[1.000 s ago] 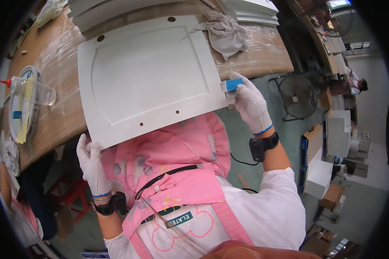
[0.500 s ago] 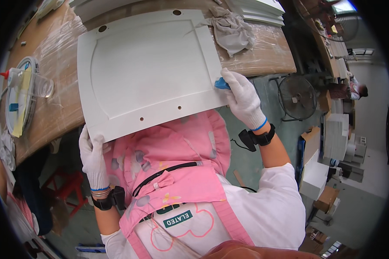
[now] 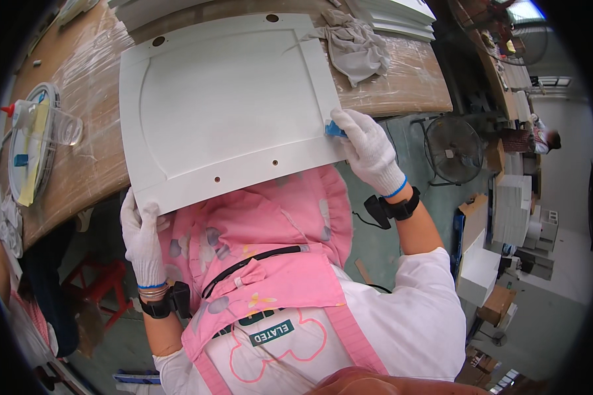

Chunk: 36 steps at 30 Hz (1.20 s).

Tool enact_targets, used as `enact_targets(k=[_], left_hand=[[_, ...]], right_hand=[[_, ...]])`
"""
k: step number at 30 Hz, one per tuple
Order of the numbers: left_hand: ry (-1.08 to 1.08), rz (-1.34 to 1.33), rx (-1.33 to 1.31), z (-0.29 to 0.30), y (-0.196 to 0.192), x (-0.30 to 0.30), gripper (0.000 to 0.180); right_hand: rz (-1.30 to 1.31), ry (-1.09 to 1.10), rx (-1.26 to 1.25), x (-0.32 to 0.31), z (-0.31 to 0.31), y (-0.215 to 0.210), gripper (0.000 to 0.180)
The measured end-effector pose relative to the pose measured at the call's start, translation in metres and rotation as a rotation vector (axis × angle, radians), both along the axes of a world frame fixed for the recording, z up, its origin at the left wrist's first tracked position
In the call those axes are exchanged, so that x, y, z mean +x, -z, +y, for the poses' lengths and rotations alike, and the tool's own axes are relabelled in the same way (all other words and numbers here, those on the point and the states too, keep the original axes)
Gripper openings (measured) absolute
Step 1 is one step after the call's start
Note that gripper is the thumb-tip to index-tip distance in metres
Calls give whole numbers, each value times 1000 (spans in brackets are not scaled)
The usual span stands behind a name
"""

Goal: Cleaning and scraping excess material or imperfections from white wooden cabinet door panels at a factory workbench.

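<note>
A white cabinet door panel with a recessed middle lies on the table, its near edge over my lap. Two dark round holes show at its far edge and two small ones at its near edge. My left hand, in a white knit glove, grips the near left corner, thumb on top and fingers partly hidden below. In my gloved right hand is a small blue scraper-like piece, pinched at the panel's right edge. Its exact kind is mostly hidden by the fingers.
A wrapped brown table bears a grey rag, stacked white panels, and a round lid with a clear red-tipped bottle and plastic cup. A floor fan stands right; a red stool is lower left.
My right hand and the blue piece have shifted very slightly along the panel's right edge toward me. The panel has moved a touch to the right; my left hand keeps its grip.
</note>
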<state>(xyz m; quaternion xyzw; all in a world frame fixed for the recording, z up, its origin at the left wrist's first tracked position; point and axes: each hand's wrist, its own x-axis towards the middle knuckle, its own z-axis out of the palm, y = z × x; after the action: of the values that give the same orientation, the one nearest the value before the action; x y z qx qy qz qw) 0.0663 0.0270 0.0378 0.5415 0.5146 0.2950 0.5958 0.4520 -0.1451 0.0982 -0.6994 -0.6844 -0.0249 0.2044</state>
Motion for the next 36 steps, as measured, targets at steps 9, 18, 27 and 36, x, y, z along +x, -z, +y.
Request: enact_targets(k=[9, 18, 27, 36], left_hand=[[-8, 18, 4, -2, -1, 0, 64], [-11, 20, 0, -1, -2, 1, 66], [20, 54, 29, -2, -5, 3, 65], [31, 51, 28, 0, -2, 0, 69]], right_hand=[[-36, -51, 54, -5, 5, -5, 49], [-51, -74, 53, -5, 8, -6, 49], [-64, -98, 40, -5, 8, -3, 52], [-51, 5, 96, -4, 3, -9, 51]])
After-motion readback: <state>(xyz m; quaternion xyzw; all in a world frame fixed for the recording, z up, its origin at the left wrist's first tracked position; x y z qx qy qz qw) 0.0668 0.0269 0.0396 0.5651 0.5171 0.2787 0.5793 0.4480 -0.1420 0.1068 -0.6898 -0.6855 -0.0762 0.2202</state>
